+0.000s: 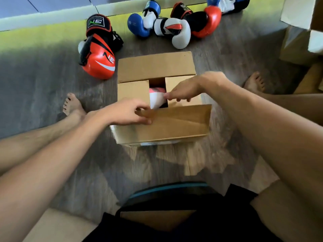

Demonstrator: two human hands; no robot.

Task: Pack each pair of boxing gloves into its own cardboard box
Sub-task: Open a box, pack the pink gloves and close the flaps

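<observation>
Head view: both hands, left (129, 111) and right (183, 90), are pinching cardboard box (162, 126) flaps shut over one pair; loose gloves (99, 49) are waiting at twelve o'clock.

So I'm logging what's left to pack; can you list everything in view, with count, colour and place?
Cardboard box: one, brown, centre floor, side flaps folded in, near flap half raised.
Packed glove: at least one, pink and white, showing through the flap gap.
Orange-red and black boxing gloves: one clearly seen, black parts behind it; left of the box.
Blue and white gloves: two, far floor, one at the top edge.
White glove: one, far centre.
Red and black glove: one, far right of centre.
More cardboard boxes: brown, right edge, count unclear.
Floor: grey wood.
Feet: two, bare.
Hands: left on near flap; right on right flap.
</observation>
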